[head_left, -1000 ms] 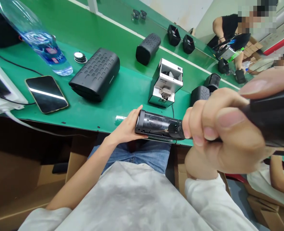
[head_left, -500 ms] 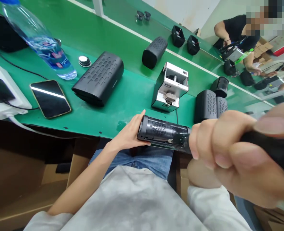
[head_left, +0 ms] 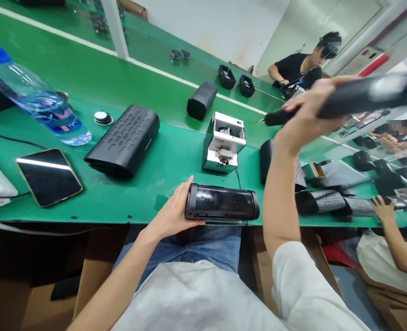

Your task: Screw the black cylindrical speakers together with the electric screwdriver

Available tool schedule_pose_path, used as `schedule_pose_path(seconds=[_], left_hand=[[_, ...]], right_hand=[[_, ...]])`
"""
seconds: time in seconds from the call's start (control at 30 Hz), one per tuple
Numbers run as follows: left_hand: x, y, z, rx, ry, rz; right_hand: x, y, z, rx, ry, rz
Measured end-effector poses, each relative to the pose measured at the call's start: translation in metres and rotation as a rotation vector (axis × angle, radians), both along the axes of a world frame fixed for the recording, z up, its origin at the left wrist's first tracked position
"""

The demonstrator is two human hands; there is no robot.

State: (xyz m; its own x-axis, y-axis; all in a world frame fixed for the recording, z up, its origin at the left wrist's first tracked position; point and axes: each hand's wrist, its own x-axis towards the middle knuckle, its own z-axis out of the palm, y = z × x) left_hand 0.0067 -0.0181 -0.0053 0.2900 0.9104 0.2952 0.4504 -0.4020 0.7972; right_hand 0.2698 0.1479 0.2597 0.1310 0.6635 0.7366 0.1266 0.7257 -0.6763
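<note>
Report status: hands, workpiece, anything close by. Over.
Left hand gripping black speaker housing by its left end; right hand holding black driver tool away from housing; white machine close beyond housing, not touching.

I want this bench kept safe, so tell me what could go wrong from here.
The black speaker is at the near edge of the table, gripped at one end by the left hand; it could slip and drop.
The right hand holds a black tool up in the air; lowered carelessly, it might scratch the speaker or knock the white machine.
The water bottle stands near the phone; a bump could tip it over.
</note>
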Motion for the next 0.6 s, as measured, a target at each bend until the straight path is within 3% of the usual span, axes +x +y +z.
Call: schedule_pose_path(seconds=[0.1, 0.23, 0.33, 0.43, 0.6], left_hand=[[0.001, -0.001, 0.002, -0.029, -0.006, 0.003], [0.002, -0.002, 0.005, -0.056, -0.001, 0.005], [0.001, -0.002, 0.006, -0.066, 0.006, 0.012], [0.0, -0.002, 0.007, -0.065, 0.011, 0.01], [0.001, -0.002, 0.007, -0.057, 0.007, 0.008]], right_hand=[[-0.02, 0.012, -0.013, 0.165, 0.126, -0.07], [-0.03, -0.001, -0.012, 0.336, 0.277, 0.012], [-0.041, -0.002, -0.018, 0.269, 0.244, 0.067], [-0.054, 0.01, -0.035, 0.138, 0.127, 0.075], [-0.067, 0.034, -0.061, 0.092, 0.095, 0.067]])
